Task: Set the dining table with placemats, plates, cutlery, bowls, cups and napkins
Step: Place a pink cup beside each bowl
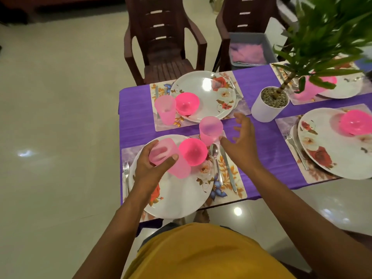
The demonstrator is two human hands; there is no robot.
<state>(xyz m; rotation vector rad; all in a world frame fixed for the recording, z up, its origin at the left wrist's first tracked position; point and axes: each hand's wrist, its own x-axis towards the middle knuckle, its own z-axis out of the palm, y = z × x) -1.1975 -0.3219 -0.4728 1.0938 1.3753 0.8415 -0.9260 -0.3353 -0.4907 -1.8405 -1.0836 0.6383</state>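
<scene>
I am looking down at a purple-covered dining table (136, 109) that is holding four place settings, each with a placemat, a flowered plate and a bright pink bowl. I judge the cup step is in hand. The left hand (150, 165) is gripping a stack of pale pink cups (169, 159), fingers curled round it, tilted over the nearest plate (177, 196). The right hand (240, 137) is hovering with fingers spread and relaxed, holding nothing, just beside an upright cup (210, 129) that is standing at the far edge of the near placemat, above the spoon (216, 158) and knife (228, 168). Another cup (165, 112) is standing at the far-left setting. I am seeing no cups at the two right-hand settings, so next I would pull one from the stack and carry it past the potted plant (269, 104).
</scene>
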